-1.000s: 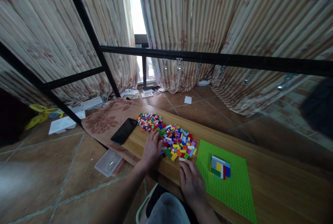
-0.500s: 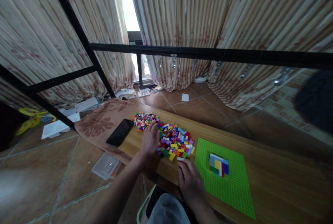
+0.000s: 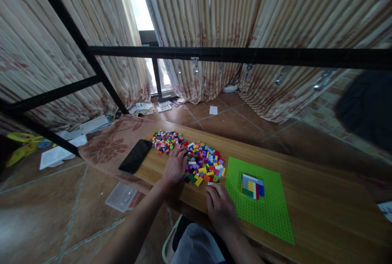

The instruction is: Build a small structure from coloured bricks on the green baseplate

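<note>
My left hand (image 3: 176, 166) rests at the left edge of the larger heap of toy bricks (image 3: 203, 162), fingers stretched forward and touching bricks there. At the near edge of that heap, my right hand (image 3: 221, 204) has curled fingers closed on a small white brick (image 3: 210, 183), whose end shows at the fingertips. To its right lies a green studded baseplate (image 3: 260, 219). A flat block of joined bricks (image 3: 252, 186) in white, yellow, green, red and blue sits on the baseplate.
A heap of smaller bricks (image 3: 165, 140) lies left of the larger one, beside a black phone (image 3: 135, 156). The narrow wooden bench (image 3: 321, 198) has a brown cloth (image 3: 104, 141) at its left end. A clear plastic box (image 3: 121, 196) stands on the floor. A black metal rail (image 3: 229, 54) crosses behind.
The camera view has turned slightly, so the scene sits a little further left and higher. My left fingers have shifted slightly at the heap's edge. The right hand stays by the white brick.
</note>
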Available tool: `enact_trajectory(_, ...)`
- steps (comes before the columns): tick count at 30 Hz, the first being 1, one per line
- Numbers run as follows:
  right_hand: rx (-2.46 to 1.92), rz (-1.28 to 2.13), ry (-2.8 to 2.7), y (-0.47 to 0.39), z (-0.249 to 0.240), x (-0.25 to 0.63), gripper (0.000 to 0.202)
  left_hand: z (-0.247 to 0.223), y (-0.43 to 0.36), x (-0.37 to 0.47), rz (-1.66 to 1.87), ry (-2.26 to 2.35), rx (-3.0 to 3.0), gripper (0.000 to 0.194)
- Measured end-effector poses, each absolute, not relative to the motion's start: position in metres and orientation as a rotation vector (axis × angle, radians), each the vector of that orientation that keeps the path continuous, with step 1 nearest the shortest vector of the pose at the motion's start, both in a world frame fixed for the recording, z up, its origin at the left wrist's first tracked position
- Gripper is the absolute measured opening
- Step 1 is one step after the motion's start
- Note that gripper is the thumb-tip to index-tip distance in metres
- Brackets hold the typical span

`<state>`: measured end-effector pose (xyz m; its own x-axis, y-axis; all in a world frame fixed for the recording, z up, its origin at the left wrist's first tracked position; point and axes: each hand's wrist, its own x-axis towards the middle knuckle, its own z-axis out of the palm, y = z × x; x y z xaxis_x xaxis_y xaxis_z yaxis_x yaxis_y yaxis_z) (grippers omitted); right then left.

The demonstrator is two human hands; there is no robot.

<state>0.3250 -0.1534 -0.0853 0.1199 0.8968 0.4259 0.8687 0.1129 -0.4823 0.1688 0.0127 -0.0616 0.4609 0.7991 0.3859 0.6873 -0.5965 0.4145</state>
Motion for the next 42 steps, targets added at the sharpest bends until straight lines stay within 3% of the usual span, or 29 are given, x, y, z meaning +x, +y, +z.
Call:
enact_trajectory(11, -1.729, 0.056, -1.722, -0.153, -0.087, 0.325, 0.024, -0.036, 0.016, 0.197, 0.904, 1.203, 2.509, 0.028)
enact_trajectory(19, -1.746, 0.113, -1.716, -0.152, -0.081, 0.324, 0.024, -0.023, -0.004, 0.263, 0.641, 0.847, 2.656, 0.027)
enact_trajectory(22, -1.755, 0.151, -1.722, -0.152, -0.079, 0.324, 0.025, -0.024, -0.005, 0.282, 0.521, 0.837, 2.705, 0.017)
enact_trajectory(31, -1.745, 0.184, -1.679, -0.15, -0.073, 0.322, 0.023, -0.019, -0.004, 0.286, 0.484, 0.87, 2.691, 0.014)
enact_trajectory(37, -1.579, 0.247, -1.58, -0.152, -0.068, 0.327, 0.022, 0.0, -0.043, 0.255, 0.743, 0.981, 2.167, 0.016)
enact_trajectory(42, -1.506, 0.351, -1.224, -0.175, -0.059, 0.339, 0.023, -0.004, -0.086, 0.24, 0.689, 0.927, 1.872, 0.025)
